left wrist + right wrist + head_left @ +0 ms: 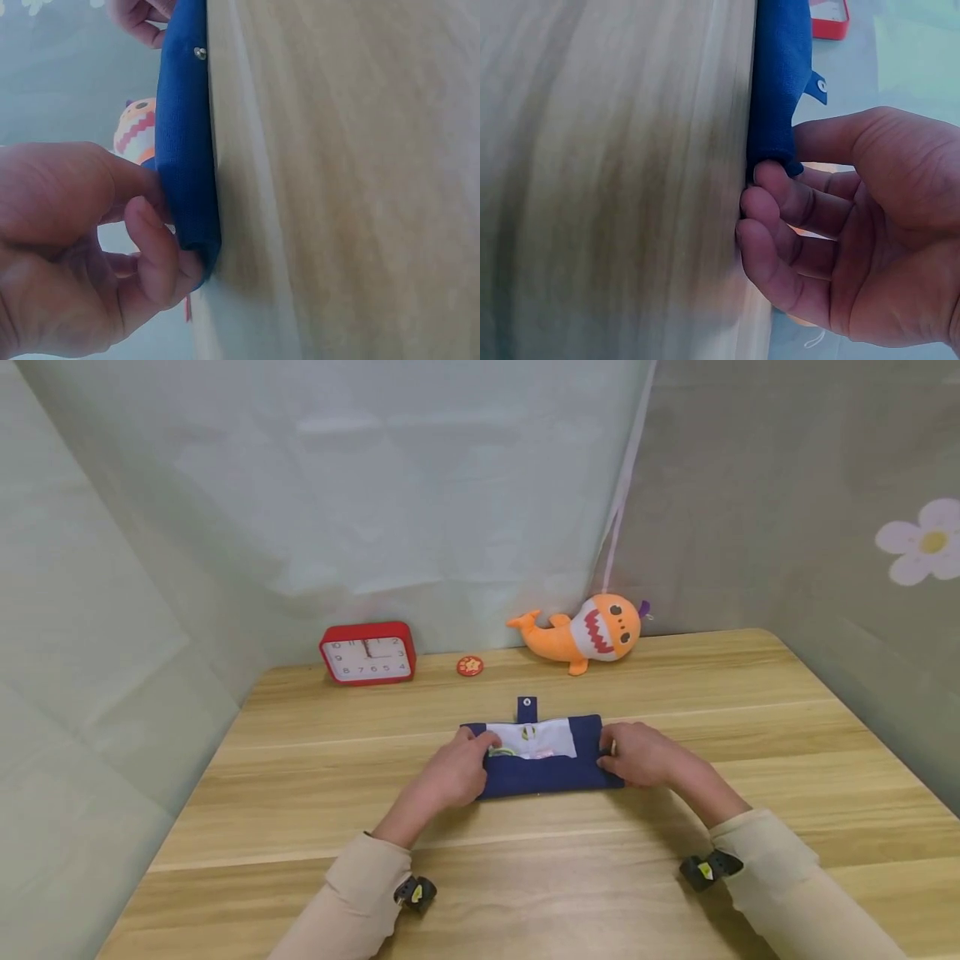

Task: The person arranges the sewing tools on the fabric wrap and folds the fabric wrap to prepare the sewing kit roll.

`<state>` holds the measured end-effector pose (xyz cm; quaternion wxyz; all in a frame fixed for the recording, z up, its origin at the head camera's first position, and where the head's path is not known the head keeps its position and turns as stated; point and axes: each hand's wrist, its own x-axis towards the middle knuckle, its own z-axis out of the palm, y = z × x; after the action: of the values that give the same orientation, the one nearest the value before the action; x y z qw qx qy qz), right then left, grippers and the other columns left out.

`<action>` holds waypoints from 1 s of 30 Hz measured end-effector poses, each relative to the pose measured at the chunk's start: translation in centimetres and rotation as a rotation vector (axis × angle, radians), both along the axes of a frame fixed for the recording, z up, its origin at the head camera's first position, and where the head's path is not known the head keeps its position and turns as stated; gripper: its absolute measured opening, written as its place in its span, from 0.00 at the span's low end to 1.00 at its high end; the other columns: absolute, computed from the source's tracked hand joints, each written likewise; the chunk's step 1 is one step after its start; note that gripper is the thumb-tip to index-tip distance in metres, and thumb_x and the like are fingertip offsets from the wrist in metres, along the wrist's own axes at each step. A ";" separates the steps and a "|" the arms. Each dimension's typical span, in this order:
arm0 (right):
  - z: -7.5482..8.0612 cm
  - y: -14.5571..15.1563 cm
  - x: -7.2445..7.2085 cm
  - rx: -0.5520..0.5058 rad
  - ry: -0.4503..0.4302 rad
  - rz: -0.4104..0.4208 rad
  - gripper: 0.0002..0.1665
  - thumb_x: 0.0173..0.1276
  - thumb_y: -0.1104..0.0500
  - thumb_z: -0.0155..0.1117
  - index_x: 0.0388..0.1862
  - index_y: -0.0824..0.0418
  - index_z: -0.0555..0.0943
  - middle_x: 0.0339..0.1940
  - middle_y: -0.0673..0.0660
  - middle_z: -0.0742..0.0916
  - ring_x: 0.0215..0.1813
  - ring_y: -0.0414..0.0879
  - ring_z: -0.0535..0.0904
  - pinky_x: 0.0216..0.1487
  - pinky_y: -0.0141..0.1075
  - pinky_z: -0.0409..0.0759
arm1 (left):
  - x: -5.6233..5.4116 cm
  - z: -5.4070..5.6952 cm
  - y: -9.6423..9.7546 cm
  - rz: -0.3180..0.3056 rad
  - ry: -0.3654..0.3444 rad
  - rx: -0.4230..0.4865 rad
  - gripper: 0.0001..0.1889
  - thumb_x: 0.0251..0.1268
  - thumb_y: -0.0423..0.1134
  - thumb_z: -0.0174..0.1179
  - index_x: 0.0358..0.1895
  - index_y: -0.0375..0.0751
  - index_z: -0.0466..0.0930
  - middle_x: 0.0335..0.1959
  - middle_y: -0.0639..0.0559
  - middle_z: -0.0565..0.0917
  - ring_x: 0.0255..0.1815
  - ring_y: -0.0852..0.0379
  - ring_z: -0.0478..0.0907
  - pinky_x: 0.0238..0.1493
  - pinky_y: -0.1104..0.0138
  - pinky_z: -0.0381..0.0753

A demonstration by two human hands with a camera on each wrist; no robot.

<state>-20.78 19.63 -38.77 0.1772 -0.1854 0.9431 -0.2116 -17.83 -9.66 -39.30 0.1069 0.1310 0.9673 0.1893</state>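
A dark blue fabric pouch [543, 772] lies flat on the wooden table [525, 877], its flap open to show a white lining [536, 739] and a snap tab [527, 706] pointing away from me. My left hand [478, 753] pinches the pouch's left end, thumb and fingers curled round the edge [196, 247]. At the opposite end my right hand [609, 757] grips the pouch [778, 90], with its fingers [780, 191] curled under the corner and its thumb on top. Something small and greenish shows inside, by my left fingers.
A red alarm clock [367, 652], a small red round badge [470, 666] and an orange shark plush [592, 631] stand along the table's far edge. Pale fabric walls close in the back and both sides. Both sleeves are beige, with a black strap at each wrist.
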 end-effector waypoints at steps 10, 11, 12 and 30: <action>-0.1 0.0 0.2 -0.006 -0.002 -0.009 0.12 0.77 0.60 0.64 0.51 0.67 0.80 0.21 0.53 0.84 0.20 0.42 0.79 0.27 0.36 0.78 | 0.1 -0.2 0.2 0.001 0.023 -0.001 0.19 0.71 0.27 0.59 0.61 0.46 0.77 0.59 0.35 0.75 0.39 0.45 0.78 0.48 0.54 0.81; -0.2 0.0 0.2 -0.007 0.000 -0.007 0.11 0.77 0.60 0.64 0.51 0.67 0.80 0.20 0.53 0.84 0.20 0.42 0.79 0.27 0.37 0.78 | 0.1 -0.3 0.2 0.001 0.023 -0.002 0.18 0.71 0.27 0.60 0.61 0.46 0.76 0.59 0.35 0.75 0.39 0.45 0.78 0.48 0.54 0.81; -0.2 0.0 0.2 -0.009 0.003 -0.006 0.11 0.77 0.60 0.64 0.50 0.66 0.80 0.20 0.53 0.83 0.19 0.42 0.79 0.27 0.37 0.78 | 0.1 -0.3 0.2 0.000 0.024 -0.003 0.18 0.71 0.27 0.60 0.60 0.45 0.76 0.59 0.35 0.75 0.39 0.44 0.78 0.48 0.54 0.81; -0.1 0.3 0.4 0.101 0.140 0.004 0.15 0.75 0.53 0.68 0.52 0.60 0.76 0.33 0.54 0.84 0.31 0.47 0.76 0.33 0.40 0.72 | 0.8 -0.1 -1.1 -0.117 0.094 -0.027 0.18 0.77 0.32 0.59 0.66 0.40 0.82 0.57 0.38 0.80 0.49 0.47 0.79 0.60 0.52 0.82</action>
<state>-20.40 19.92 -38.91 0.1201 -0.1924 0.9623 -0.1498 -17.07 -10.78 -39.37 0.0740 0.1949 0.9643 0.1634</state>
